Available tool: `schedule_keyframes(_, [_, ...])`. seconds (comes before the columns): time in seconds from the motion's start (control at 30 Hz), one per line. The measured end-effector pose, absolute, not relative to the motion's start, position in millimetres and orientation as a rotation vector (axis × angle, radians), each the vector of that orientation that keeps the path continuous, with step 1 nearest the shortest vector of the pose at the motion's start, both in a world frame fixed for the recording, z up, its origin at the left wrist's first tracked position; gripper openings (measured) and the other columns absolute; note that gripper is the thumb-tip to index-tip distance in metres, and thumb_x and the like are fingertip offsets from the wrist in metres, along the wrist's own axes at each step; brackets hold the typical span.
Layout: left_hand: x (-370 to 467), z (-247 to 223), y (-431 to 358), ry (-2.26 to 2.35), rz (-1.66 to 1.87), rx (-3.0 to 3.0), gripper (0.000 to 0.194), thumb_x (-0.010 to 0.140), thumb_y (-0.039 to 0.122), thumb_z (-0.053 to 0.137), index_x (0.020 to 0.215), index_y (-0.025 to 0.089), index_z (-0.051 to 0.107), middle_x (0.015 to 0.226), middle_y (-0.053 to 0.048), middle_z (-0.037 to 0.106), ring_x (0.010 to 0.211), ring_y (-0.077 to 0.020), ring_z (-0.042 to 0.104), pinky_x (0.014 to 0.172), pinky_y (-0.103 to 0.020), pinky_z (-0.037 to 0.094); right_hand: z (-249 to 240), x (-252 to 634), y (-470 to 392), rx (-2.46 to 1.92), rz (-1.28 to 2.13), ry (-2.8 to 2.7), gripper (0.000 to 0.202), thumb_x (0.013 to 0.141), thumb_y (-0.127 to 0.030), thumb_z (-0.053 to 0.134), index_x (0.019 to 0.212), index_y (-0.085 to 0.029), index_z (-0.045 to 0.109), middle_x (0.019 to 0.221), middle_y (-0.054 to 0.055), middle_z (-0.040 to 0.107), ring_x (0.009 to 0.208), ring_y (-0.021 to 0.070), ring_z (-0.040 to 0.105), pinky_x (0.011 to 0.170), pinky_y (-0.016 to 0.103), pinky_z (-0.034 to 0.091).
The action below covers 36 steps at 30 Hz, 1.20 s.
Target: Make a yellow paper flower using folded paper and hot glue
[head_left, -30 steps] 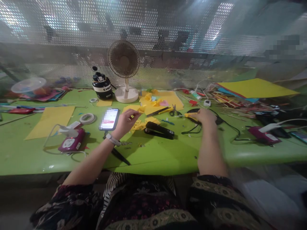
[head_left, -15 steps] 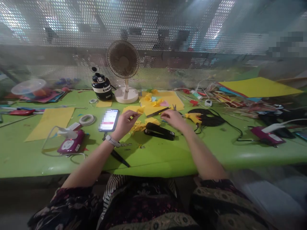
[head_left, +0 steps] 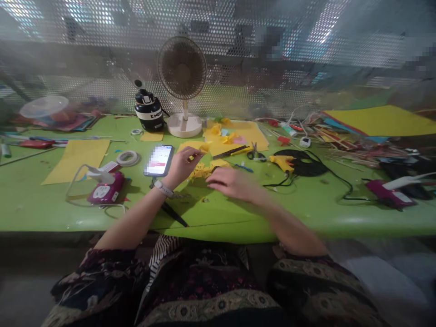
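My left hand (head_left: 182,165) pinches a small yellow paper piece (head_left: 201,149) above the green table (head_left: 221,218), with a white watch on its wrist. More crumpled yellow paper scraps (head_left: 200,171) lie just right of it. My right hand (head_left: 231,182) is blurred and lies low over the black stapler (head_left: 215,169), hiding nearly all of it. Its fingers point left toward the scraps, and a grip on the stapler cannot be made out. A lit phone (head_left: 159,160) lies beside my left hand.
A yellow glue gun (head_left: 281,161) with a black cord, scissors (head_left: 255,154) and a knife lie behind my right hand. A desk fan (head_left: 184,91), tape roll (head_left: 127,158), pink device (head_left: 105,193) and yellow sheet (head_left: 78,154) stand leftward. Sticks and coloured paper crowd the right.
My right hand has left the glue gun on the table and swept left to the stapler. My left hand has kept its hold on the yellow paper.
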<state>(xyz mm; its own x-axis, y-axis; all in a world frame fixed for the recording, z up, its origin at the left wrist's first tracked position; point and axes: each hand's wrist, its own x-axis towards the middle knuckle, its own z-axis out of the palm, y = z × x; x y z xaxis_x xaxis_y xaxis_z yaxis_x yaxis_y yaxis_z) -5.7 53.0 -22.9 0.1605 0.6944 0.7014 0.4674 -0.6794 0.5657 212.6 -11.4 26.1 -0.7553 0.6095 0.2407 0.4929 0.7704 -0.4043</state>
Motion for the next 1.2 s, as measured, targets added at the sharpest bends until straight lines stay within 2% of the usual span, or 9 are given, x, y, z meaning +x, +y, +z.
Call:
schedule_keyframes(0.1, [-5, -24, 53, 1.109, 1.526, 2.213, 0.020, 0.091, 0.036, 0.065, 0.087, 0.018, 0.072, 0.083, -0.006, 0.070, 0.070, -0.0147, 0.065, 0.053, -0.023, 0.049, 15, 194, -25, -0.731, 0.322, -2.852, 0.030, 0.095, -0.014, 0.055, 0.122, -0.017, 0.068, 0.113, 0.011, 0.069, 0.095, 0.0212, 0.063, 0.077, 0.033, 0.048])
schedule_keyframes(0.17, [-5, -24, 53, 1.103, 1.530, 2.213, 0.019, 0.091, 0.034, 0.065, 0.087, 0.018, 0.072, 0.083, -0.006, 0.070, 0.069, -0.0143, 0.065, 0.052, -0.023, 0.049, 9, 187, -29, -0.728, 0.225, -2.970, 0.030, 0.095, -0.014, 0.055, 0.123, -0.015, 0.067, 0.112, 0.012, 0.068, 0.090, 0.0208, 0.063, 0.072, 0.032, 0.046])
schedule_keyframes(0.33, [-4, -24, 52, 1.099, 1.542, 2.218, 0.019, 0.091, 0.034, 0.065, 0.086, 0.018, 0.072, 0.082, -0.006, 0.070, 0.066, -0.0130, 0.063, 0.052, -0.022, 0.048, 1, 179, -29, -0.777, 0.083, -3.042, 0.018, 0.096, -0.014, 0.053, 0.102, -0.015, 0.071, 0.098, 0.009, 0.066, 0.079, 0.0175, 0.060, 0.066, 0.030, 0.043])
schedule_keyframes(0.43, [-3, -23, 51, 1.080, 1.542, 2.213, 0.020, 0.091, 0.036, 0.066, 0.086, 0.018, 0.072, 0.081, -0.006, 0.070, 0.066, -0.0129, 0.063, 0.052, -0.022, 0.048, -2, 178, -27, -0.785, 0.106, -3.006, 0.018, 0.097, -0.013, 0.052, 0.098, -0.014, 0.070, 0.095, 0.010, 0.066, 0.080, 0.0180, 0.060, 0.068, 0.031, 0.044])
schedule_keyframes(0.7, [-2, -18, 48, 1.126, 1.579, 2.108, 0.025, 0.086, 0.043, 0.071, 0.086, 0.018, 0.076, 0.077, -0.004, 0.066, 0.061, -0.0116, 0.059, 0.055, -0.025, 0.050, 0, 186, -21, -0.762, 0.605, -2.513, 0.011, 0.094, -0.014, 0.058, 0.094, -0.014, 0.069, 0.096, 0.009, 0.068, 0.087, 0.0176, 0.061, 0.079, 0.030, 0.048])
schedule_keyframes(0.77, [-1, -16, 45, 1.116, 1.526, 2.039, 0.028, 0.085, 0.044, 0.072, 0.086, 0.017, 0.076, 0.075, -0.004, 0.067, 0.061, -0.0119, 0.060, 0.055, -0.025, 0.050, 1, 188, -19, -0.789, 0.708, -2.330, 0.009, 0.092, -0.015, 0.060, 0.092, -0.015, 0.069, 0.094, 0.007, 0.068, 0.081, 0.0154, 0.060, 0.076, 0.029, 0.049])
schedule_keyframes(0.9, [4, -11, 37, 1.066, 1.346, 1.704, 0.037, 0.081, 0.048, 0.074, 0.092, 0.013, 0.074, 0.073, -0.006, 0.072, 0.060, -0.0127, 0.064, 0.056, -0.024, 0.052, 4, 193, -16, -0.901, 0.941, -1.999, 0.009, 0.088, -0.026, 0.064, 0.090, -0.018, 0.069, 0.087, 0.003, 0.067, 0.062, 0.0109, 0.054, 0.060, 0.026, 0.046])
schedule_keyframes(1.03, [9, -3, 28, 1.024, 1.224, 1.420, 0.044, 0.076, 0.051, 0.078, 0.094, 0.012, 0.070, 0.069, -0.005, 0.073, 0.053, -0.0122, 0.065, 0.048, -0.021, 0.047, 9, 195, -13, -0.926, 1.137, -1.737, 0.021, 0.081, -0.038, 0.073, 0.087, -0.019, 0.067, 0.075, 0.001, 0.065, 0.060, 0.0115, 0.057, 0.058, 0.026, 0.047])
schedule_keyframes(1.2, [14, 3, 20, 0.942, 1.127, 1.294, 0.044, 0.073, 0.051, 0.081, 0.091, 0.014, 0.067, 0.071, -0.005, 0.075, 0.057, -0.0136, 0.070, 0.046, -0.018, 0.043, 16, 198, -11, -0.936, 1.229, -1.518, 0.028, 0.076, -0.042, 0.077, 0.086, -0.019, 0.065, 0.069, -0.001, 0.064, 0.058, 0.0102, 0.056, 0.053, 0.024, 0.046])
